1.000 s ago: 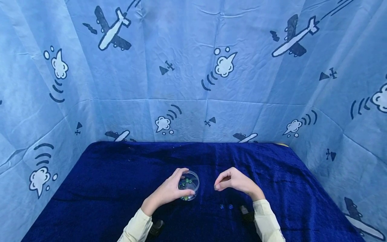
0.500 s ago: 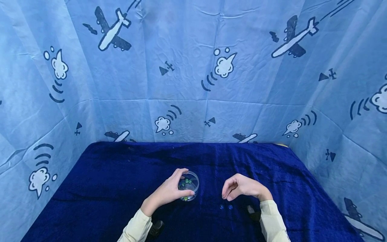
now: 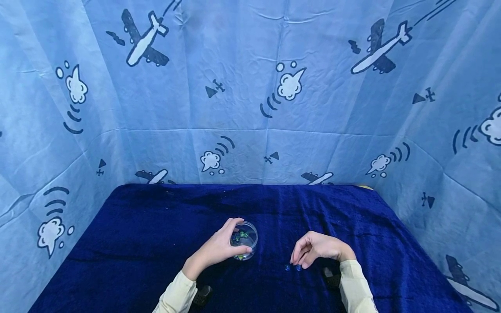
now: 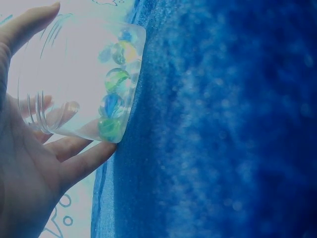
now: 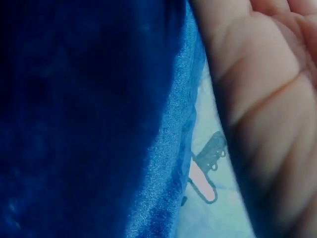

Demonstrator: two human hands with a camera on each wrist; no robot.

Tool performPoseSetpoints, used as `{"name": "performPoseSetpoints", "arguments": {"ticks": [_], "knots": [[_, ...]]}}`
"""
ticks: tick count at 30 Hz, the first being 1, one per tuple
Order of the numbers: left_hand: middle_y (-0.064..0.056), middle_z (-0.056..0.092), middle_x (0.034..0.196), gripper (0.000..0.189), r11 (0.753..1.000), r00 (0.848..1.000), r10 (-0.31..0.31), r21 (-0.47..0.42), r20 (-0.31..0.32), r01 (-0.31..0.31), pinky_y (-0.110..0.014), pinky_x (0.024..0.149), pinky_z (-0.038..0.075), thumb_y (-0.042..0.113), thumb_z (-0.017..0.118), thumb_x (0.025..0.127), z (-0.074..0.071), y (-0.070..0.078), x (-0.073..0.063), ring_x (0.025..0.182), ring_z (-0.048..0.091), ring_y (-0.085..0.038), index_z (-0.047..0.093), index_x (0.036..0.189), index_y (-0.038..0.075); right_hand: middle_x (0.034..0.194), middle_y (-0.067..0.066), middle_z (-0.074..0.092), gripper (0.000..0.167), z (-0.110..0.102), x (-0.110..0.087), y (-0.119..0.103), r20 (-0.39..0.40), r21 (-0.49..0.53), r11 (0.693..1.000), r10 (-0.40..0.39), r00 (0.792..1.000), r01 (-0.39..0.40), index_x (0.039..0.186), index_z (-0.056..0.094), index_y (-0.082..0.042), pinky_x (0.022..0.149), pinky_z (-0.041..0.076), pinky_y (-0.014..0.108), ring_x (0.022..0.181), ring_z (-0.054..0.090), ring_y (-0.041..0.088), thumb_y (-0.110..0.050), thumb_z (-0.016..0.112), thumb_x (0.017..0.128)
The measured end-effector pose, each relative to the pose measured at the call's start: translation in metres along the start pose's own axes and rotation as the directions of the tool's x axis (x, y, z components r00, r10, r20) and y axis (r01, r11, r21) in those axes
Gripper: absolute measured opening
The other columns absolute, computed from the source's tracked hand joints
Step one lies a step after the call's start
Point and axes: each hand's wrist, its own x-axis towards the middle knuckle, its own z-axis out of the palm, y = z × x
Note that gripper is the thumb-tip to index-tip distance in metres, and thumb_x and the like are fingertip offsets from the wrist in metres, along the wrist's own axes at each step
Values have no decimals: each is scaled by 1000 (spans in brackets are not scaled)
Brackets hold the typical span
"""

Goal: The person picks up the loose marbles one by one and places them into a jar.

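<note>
My left hand (image 3: 219, 243) grips a clear plastic jar (image 3: 250, 237) around its side, thumb on the near side and fingers on the far side. Several glass marbles (image 4: 118, 79), green, blue and yellow, lie on the jar's bottom in the left wrist view. On the cloth to the right of the jar are two blue marbles (image 3: 287, 268). My right hand (image 3: 318, 247) reaches down with thumb and fingers a little apart, fingertips at the right-hand marble (image 3: 298, 268). In the right wrist view only the palm (image 5: 272, 84) shows; its fingertips are out of frame.
A dark blue velvet cloth (image 3: 168, 226) covers the table. Light blue curtains (image 3: 242, 87) printed with airplanes stand behind and at both sides. Dark wrist devices (image 3: 202, 295) sit under both forearms.
My right hand has moved right and down from near the jar to the marbles on the cloth, its fingers parting slightly. The left hand and the jar stay where they were.
</note>
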Motion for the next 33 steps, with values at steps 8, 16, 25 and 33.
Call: {"name": "performPoseSetpoints", "arguments": {"ticks": [8,16,25,33], "knots": [[-11,50,146,86,1000,1000,-3,-6,-3,3,-55,104,47,48,79,87,1,0,1,132,56,-32,42,153,6,113,27,72,29,0,-1,1,12,-5,1000,12,1000,-12,105,63,26,81,58,26,99,73,16,13,73,81],[-11,50,147,86,1000,1000,-17,-5,1,17,-54,106,47,47,80,87,1,0,1,132,56,-31,42,153,7,111,22,74,29,0,0,-2,25,4,999,34,999,-34,104,60,29,82,58,26,99,73,15,16,72,81],[-12,51,145,86,1000,1000,-4,-6,-11,4,-55,104,48,47,80,87,3,-1,0,131,57,-32,42,152,5,102,20,76,24,2,3,-6,7,-90,995,46,999,-45,98,64,26,77,57,21,88,71,9,16,72,78],[-10,50,147,87,1000,1000,-22,-16,-6,22,-54,105,47,50,80,87,2,0,0,133,56,-31,42,153,9,84,8,76,15,7,5,-13,-37,-207,975,80,996,-86,90,70,18,66,52,17,72,64,4,15,76,77]]}}
